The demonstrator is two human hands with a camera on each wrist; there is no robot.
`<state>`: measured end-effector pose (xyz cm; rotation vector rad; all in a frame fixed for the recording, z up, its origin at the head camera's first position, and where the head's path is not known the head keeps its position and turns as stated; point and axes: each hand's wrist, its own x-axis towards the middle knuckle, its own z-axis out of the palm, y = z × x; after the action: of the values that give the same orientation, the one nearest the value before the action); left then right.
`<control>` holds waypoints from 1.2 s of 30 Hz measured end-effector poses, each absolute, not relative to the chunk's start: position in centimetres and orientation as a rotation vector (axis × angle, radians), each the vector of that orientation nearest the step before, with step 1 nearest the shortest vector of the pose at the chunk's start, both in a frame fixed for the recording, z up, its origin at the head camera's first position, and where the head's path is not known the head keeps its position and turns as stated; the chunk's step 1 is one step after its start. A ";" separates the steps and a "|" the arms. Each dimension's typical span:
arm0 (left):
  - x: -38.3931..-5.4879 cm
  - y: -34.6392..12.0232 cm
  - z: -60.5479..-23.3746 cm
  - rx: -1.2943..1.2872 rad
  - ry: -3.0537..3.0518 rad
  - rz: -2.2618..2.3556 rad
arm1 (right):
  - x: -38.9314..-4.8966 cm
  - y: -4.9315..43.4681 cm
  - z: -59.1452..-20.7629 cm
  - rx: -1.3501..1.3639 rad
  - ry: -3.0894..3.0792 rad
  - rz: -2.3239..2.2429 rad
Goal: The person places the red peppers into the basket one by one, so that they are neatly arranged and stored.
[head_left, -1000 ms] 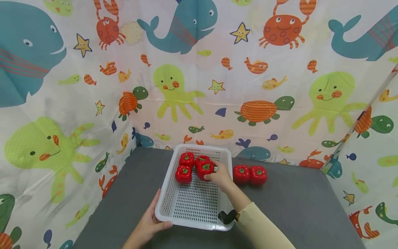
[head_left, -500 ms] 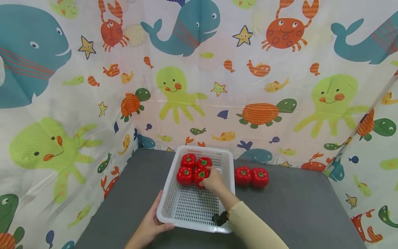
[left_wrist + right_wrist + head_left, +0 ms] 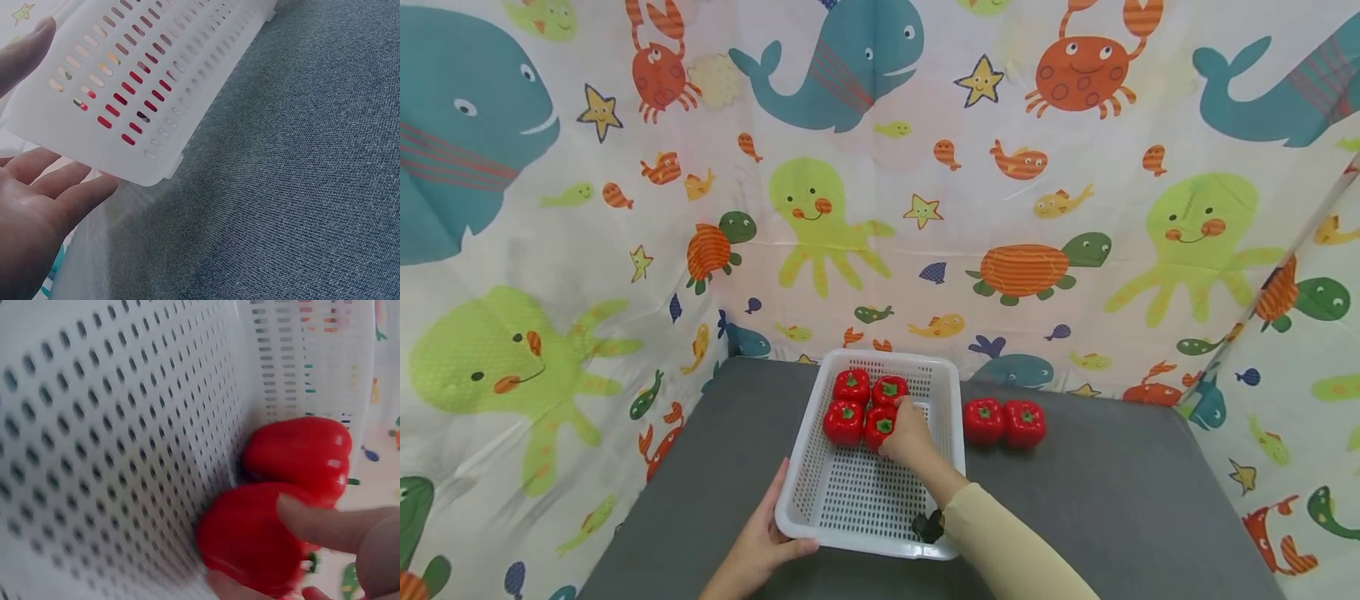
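In the head view a white perforated plastic basket stands on the dark table. My left hand holds its near left corner from outside, the thumb along the near side and the fingers on the left side. Inside, my right hand grips a red bell pepper with a green stem. Thumb and fingertips lie on that bell pepper in the right wrist view. Beside and behind it are further red bell peppers in the basket's far left part, set close together.
Two more red bell peppers stand on the table just right of the basket. A dark strap-like object is at my right wrist. A curtain printed with sea animals hangs behind and at both sides.
My right hand has moved the bell pepper left and slightly nearer, beside the near left pepper. Its position has barely altered in the last half second. The left hand stays at the basket's corner.
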<state>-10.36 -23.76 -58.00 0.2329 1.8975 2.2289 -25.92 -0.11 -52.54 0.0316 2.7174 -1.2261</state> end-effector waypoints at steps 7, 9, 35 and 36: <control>-10.2 -23.8 -58.0 0.210 1.871 2.246 | -24.7 1.5 -49.5 -0.122 2.738 -1.202; -10.2 -23.8 -57.9 0.210 1.865 2.250 | -24.4 2.6 -48.4 -0.130 2.758 -1.211; -10.5 -23.8 -57.9 0.154 1.886 2.247 | -26.6 20.5 -50.1 0.137 3.193 -1.532; -10.5 -23.8 -57.9 0.169 1.895 2.246 | -26.6 21.2 -50.5 0.162 3.184 -1.531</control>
<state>-10.53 -23.76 -57.86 0.1694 1.8947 2.2463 -26.62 21.21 -50.50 0.1621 3.1837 -1.5309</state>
